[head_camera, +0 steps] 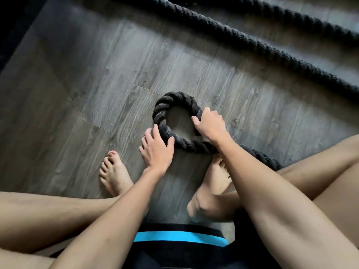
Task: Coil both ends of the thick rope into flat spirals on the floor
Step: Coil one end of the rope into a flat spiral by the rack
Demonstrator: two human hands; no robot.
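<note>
A thick black twisted rope lies on the grey wood floor. One end of it is bent into a small round loop (171, 105) right in front of me. My left hand (157, 150) presses against the loop's lower left side, thumb and fingers around the rope. My right hand (210, 124) grips the loop's right side, where the rope end is tucked under my fingers. From the loop the rope runs right under my right forearm and behind my leg (260, 154). Two long stretches of the same rope (252, 43) cross the floor at the top right.
I squat barefoot: my left foot (114, 171) is flat on the floor left of the loop, my right foot (211, 183) below it. A dark edge (11, 30) borders the floor at the far left. Bare planks (97, 74) lie left of the loop.
</note>
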